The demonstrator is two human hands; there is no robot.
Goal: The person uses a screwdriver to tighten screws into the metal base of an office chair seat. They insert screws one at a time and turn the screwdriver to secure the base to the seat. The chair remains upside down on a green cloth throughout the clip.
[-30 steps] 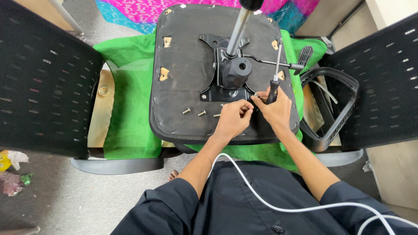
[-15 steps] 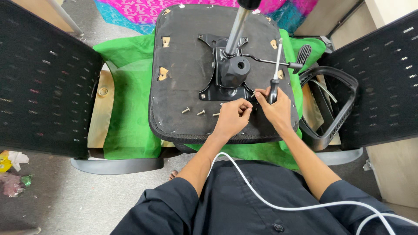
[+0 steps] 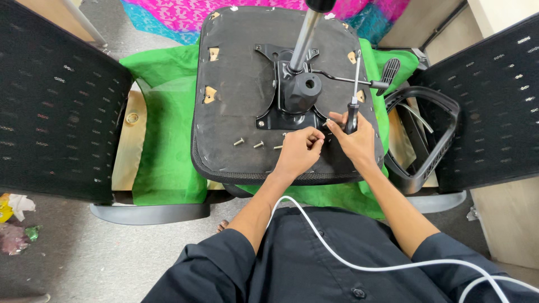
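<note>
upturned office chair seat (image 3: 241, 112) lies underside up on a green cloth (image 3: 163, 151), black fabric face showing, several tan tabs along its edges. black metal mechanism plate (image 3: 283, 109) sits at the middle of the seat, with a silver gas lift column (image 3: 303, 39) rising from its hub towards the camera and a thin lever with a black paddle handle (image 3: 387, 76) running off to the right.

left hand (image 3: 297, 154) rests on the seat just below the plate's lower right corner, fingers (image 3: 314, 137) pinched narrow at that corner; what they pinch is too small to tell. right hand (image 3: 353, 140) lies just beside it, touching or nearly touching, fingers closed round the black handle of a screwdriver (image 3: 355, 90), whose shaft stands upright with the tip pointing away from the seat.

three loose screws (image 3: 257, 144) lie in a short row on the seat fabric, left of the left hand and below the plate, near each other but apart.

two black mesh chair backs (image 3: 56, 106) stand at either side of the seat. a black plastic armrest loop (image 3: 432, 134) lies to the right, near the right hand but apart. a white cable (image 3: 348, 261) crosses the person's dark shirt. crumpled litter (image 3: 14, 219) sits on the floor at lower left.
</note>
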